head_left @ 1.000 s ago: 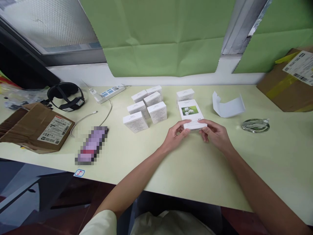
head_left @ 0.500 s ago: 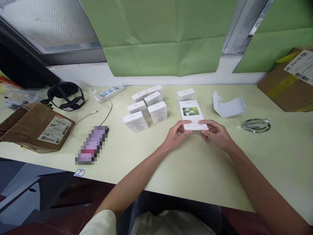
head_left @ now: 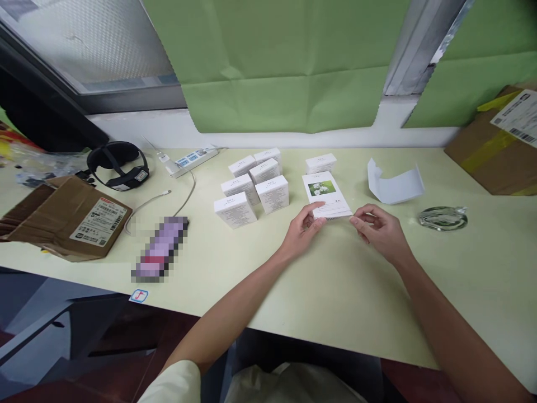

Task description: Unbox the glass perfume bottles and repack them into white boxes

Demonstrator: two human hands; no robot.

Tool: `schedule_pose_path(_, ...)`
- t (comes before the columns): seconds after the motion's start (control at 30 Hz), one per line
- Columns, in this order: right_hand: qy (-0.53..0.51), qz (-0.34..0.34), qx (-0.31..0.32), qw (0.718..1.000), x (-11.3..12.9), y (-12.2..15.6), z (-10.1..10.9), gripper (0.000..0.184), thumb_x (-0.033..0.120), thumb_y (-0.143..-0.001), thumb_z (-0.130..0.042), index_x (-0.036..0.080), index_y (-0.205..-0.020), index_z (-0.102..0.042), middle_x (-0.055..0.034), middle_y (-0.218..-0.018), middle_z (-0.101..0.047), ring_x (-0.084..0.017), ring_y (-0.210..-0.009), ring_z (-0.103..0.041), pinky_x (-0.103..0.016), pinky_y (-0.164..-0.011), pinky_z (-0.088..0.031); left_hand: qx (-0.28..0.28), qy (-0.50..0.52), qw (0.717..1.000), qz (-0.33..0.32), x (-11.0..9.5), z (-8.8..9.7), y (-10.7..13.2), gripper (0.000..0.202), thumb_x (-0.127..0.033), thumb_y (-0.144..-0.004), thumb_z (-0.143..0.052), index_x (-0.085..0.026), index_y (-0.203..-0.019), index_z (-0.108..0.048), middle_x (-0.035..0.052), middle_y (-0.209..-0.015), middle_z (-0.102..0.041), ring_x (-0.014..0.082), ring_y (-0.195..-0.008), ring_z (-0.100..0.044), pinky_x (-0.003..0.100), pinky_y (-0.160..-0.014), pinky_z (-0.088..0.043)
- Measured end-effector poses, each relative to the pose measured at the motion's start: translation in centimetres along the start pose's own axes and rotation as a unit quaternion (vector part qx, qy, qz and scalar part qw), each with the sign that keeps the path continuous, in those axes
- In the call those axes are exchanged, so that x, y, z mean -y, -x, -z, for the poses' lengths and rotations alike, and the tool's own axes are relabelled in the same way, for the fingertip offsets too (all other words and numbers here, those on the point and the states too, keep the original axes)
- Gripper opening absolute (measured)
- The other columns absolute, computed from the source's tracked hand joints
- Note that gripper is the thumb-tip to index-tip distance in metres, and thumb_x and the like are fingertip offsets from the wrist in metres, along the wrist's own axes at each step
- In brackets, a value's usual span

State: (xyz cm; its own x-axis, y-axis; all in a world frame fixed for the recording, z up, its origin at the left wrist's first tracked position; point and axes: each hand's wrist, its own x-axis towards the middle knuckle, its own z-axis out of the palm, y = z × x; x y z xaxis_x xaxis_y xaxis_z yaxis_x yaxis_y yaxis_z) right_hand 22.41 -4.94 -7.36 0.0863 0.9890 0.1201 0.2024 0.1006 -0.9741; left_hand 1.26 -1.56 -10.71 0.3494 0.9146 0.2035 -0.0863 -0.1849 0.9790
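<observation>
A white paper carton (head_left: 329,196), printed with white flowers on a green picture, lies tilted between my hands. It looks thin and flat, with layered edges at its near end. My left hand (head_left: 302,228) is closed on its near left edge, thumb below and fingers on top. My right hand (head_left: 380,229) pinches at its near right corner with thumb and index finger, the other fingers curled. Just behind the carton stands a small white box (head_left: 321,163). Left of it stand several more upright white boxes (head_left: 272,195) with small print.
A bent white sheet (head_left: 396,187) and a clear glass dish (head_left: 442,218) lie to the right. Cardboard boxes (head_left: 482,154) sit at both ends of the table. On the left are a blurred phone (head_left: 161,249), a black headset (head_left: 119,168), a power strip (head_left: 195,160) and a cable.
My right hand has slid right, from the carton's top face to its near right corner. The carton has shifted slightly left and turned a little; my left hand still holds it.
</observation>
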Motion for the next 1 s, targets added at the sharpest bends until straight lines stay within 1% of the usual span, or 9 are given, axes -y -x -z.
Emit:
schedule_pose_path(0.07, 0.024, 0.008, -0.003, 1.0, 0.1, 0.1, -0.4, 0.028, 0.047, -0.079, -0.074, 0.02, -0.078, -0.064, -0.0011, -0.078, -0.055, -0.008, -0.053, -0.045, -0.022, -0.04, -0.035, -0.001, 0.007, 1.0, 0.0, 0.0, 0.0, 0.0, 0.048, -0.048, -0.09, -0.062, -0.026, -0.133, -0.054, 0.0054, -0.104, -0.061, 0.0121, -0.075, -0.051, 0.026, -0.069, -0.045)
schedule_pose_path(0.13, 0.021, 0.011, -0.022, 0.999, 0.2, 0.3, -0.8, 0.028, 0.048, -0.08, -0.073, 0.02, -0.078, -0.066, -0.0027, -0.083, -0.057, -0.008, -0.053, -0.046, -0.022, -0.04, -0.036, -0.002, 0.009, 1.0, -0.001, 0.1, 0.0, 0.0, 0.048, -0.048, -0.09, -0.062, -0.026, -0.132, -0.055, 0.0057, -0.104, -0.061, 0.012, -0.076, -0.051, 0.025, -0.069, -0.046)
schedule_pose_path(0.3, -0.025, -0.042, -0.072, 0.996, 0.0, 0.5, -1.5, 0.031, 0.048, -0.075, -0.078, 0.022, -0.085, -0.064, 0.001, -0.072, -0.056, -0.007, -0.045, -0.041, -0.023, -0.037, -0.033, 0.004, 0.012, 1.0, -0.001, 0.1, 0.0, 0.0, 0.048, -0.048, -0.091, -0.062, -0.026, -0.132, -0.055, 0.0056, -0.102, -0.061, 0.0113, -0.075, -0.05, 0.025, -0.069, -0.046)
schedule_pose_path(0.37, -0.027, -0.043, -0.071, 0.996, -0.1, 0.5, -1.5, 0.032, 0.048, -0.073, -0.079, 0.023, -0.086, -0.065, 0.0004, -0.076, -0.057, -0.007, -0.045, -0.043, -0.023, -0.037, -0.034, 0.007, 0.014, 1.0, -0.003, 0.1, 0.0, 0.0, 0.047, -0.046, -0.091, -0.062, -0.026, -0.133, -0.055, 0.0054, -0.102, -0.06, 0.0109, -0.074, -0.05, 0.025, -0.069, -0.046)
schedule_pose_path(0.53, -0.058, -0.024, -0.067, 0.996, -0.1, 0.3, -1.6, 0.029, 0.048, -0.074, -0.078, 0.022, -0.082, -0.069, -0.0043, -0.096, -0.058, -0.006, -0.053, -0.044, -0.022, -0.037, -0.032, 0.017, 0.017, 1.0, 0.006, -0.1, 0.0, 0.0, 0.048, -0.046, -0.091, -0.061, -0.026, -0.134, -0.054, 0.0059, -0.104, -0.06, 0.0115, -0.076, -0.05, 0.025, -0.069, -0.046)
schedule_pose_path(0.7, -0.092, -0.062, -0.048, 0.993, -0.2, 0.3, -1.5, 0.03, 0.048, -0.072, -0.08, 0.022, -0.08, -0.07, -0.0033, -0.09, -0.057, -0.006, -0.053, -0.04, -0.021, -0.037, -0.03, 0.025, 0.026, 0.999, 0.016, 0.0, 0.1, -0.2, 0.05, -0.046, -0.09, -0.063, -0.025, -0.134, -0.054, 0.0054, -0.099, -0.06, 0.0112, -0.074, -0.051, 0.025, -0.068, -0.047)
schedule_pose_path(0.8, -0.088, -0.071, -0.034, 0.993, -0.5, 0.2, -1.2, 0.033, 0.051, -0.07, -0.081, 0.021, -0.081, -0.071, -0.004, -0.091, -0.059, -0.006, -0.053, -0.04, -0.021, -0.037, -0.03, 0.022, 0.036, 0.999, 0.014, 0.1, 0.1, -0.3, 0.047, -0.046, -0.089, -0.065, -0.023, -0.129, -0.057, 0.0047, -0.096, -0.06, 0.0109, -0.074, -0.052, 0.024, -0.066, -0.046)
schedule_pose_path(0.9, -0.08, -0.072, -0.031, 0.994, -0.8, 0.0, -0.8, 0.034, 0.052, -0.068, -0.081, 0.022, -0.082, -0.074, -0.0042, -0.091, -0.061, -0.006, -0.053, -0.041, -0.022, -0.037, -0.03, 0.03, 0.044, 0.999, 0.004, 0.2, 0.2, -0.2, 0.042, -0.044, -0.088, -0.067, -0.021, -0.122, -0.059, 0.0064, -0.102, -0.062, 0.0124, -0.083, -0.057, 0.024, -0.073, -0.047)
schedule_pose_path(1.0, -0.074, -0.084, -0.024, 0.993, -1.2, -0.1, -0.4, 0.034, 0.052, -0.067, -0.082, 0.022, -0.081, -0.074, -0.003, -0.083, -0.06, -0.007, -0.053, -0.041, -0.022, -0.038, -0.031, 0.033, 0.038, 0.999, 0.006, 0.3, 0.1, -0.1, 0.042, -0.042, -0.085, -0.071, -0.02, -0.119, -0.06, 0.0076, -0.108, -0.063, 0.0151, -0.092, -0.06, 0.027, -0.08, -0.047)
